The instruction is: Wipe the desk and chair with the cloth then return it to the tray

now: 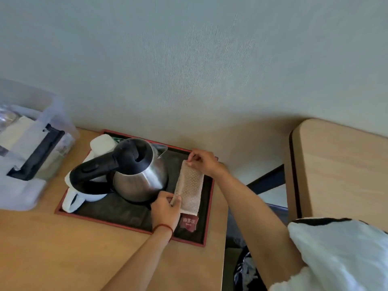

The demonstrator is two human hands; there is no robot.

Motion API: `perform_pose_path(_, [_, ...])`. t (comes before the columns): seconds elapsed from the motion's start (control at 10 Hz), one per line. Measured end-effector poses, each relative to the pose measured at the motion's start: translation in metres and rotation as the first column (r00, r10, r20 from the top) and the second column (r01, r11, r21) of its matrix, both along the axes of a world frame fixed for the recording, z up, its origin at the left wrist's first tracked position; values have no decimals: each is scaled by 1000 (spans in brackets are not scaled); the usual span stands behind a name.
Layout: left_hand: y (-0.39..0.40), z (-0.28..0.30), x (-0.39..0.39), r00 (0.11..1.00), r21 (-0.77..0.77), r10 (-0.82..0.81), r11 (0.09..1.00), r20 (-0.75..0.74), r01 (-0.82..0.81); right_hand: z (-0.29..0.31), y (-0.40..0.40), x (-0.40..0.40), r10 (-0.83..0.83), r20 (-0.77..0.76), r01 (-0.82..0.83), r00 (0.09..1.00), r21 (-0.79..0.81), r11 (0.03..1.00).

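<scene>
Two hands work one folded cloth. Counter [63, 259], wood, fills frame from 6 to 9 o'clock; clear storage box [25, 160] at 9. Tray [134, 224], dark with red rim, sits centre, against the wall. Steel kettle [138, 171] on tray's middle; white cups [73, 198] at kettle's 8 o'clock. Cloth [190, 190], tan, waffle-textured, lies lengthwise at kettle's 3 o'clock, over the tray. Right hand [202, 162] pinches its far end, left hand [165, 208] pinches the near corner; both closed on fabric. Judgement: either lifting or laying down. Keep it taut, flat, clear of the kettle base, inside the rim.
</scene>
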State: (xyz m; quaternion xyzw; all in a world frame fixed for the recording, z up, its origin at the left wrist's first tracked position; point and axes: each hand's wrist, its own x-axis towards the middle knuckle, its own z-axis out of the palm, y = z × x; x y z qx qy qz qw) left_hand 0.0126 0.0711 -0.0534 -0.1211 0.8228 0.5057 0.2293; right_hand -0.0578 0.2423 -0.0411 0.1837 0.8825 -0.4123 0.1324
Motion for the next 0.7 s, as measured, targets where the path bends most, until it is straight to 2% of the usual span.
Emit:
perform_pose_path(0.1, [5, 3, -4, 986, -206, -165, 965, 16, 165, -8, 1, -1, 34, 33, -35, 999, 27, 999])
perform_pose_path(0.2, [12, 1, -10, 968, -327, -241, 911, 68, 250, -11, 3, -3, 39, 71, -43, 997, 56, 997])
perform_pose_path(0.3, [16, -4, -14, 951, -434, -305, 852, 48, 294, -17, 5, -5, 35, 33, -37, 999, 59, 998])
perform_pose_path(0.4, [18, -3, -16, 933, -490, -360, 813, 4, 315, -19, 3, 0, 94, -39, -88, 995, 134, 987])
perform_pose_path(0.5, [20, 2, -13, 904, -539, -425, 773, -50, 334, -20, 3, 4, 311, -109, -258, 944, 343, 903])
perform_pose_path(0.6, [19, 10, -11, 871, -558, -482, 750, -95, 354, -11, 5, 1, 452, -67, -363, 890, 497, 788])
perform_pose_path(0.7, [14, 16, -4, 852, -433, -501, 809, -152, 398, -6, 6, 5, 360, -2, -325, 933, 426, 844])
